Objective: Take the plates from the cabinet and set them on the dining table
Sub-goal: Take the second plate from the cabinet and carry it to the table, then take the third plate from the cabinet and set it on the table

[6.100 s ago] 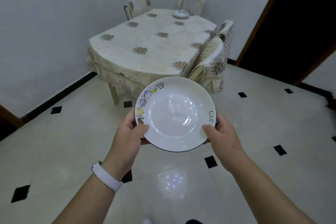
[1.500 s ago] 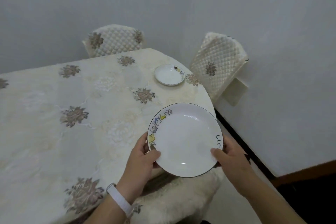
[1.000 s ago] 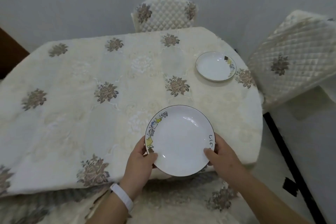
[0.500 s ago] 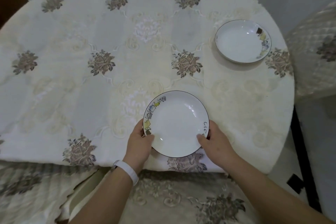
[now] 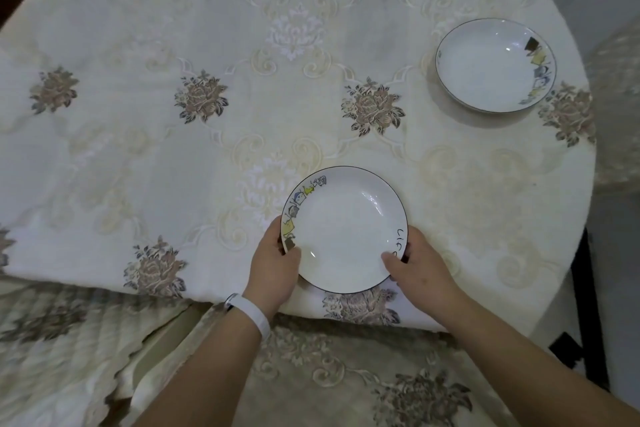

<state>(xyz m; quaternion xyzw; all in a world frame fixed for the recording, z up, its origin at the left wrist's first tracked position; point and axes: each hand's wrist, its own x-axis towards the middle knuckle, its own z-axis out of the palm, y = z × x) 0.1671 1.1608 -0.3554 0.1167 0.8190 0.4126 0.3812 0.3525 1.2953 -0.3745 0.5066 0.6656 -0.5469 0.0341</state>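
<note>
Gripping plate (image 5: 344,229) — underside hidden

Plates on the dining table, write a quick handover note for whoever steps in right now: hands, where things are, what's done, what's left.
Left hand and right hand both grip the near plate by its rim, low over the dining table near its front edge; full contact can't be confirmed.
Far plate already sits at the table's right side.
Done: one plate placed.
Left: release this plate; the cabinet isn't in view, so check it for more.
</note>
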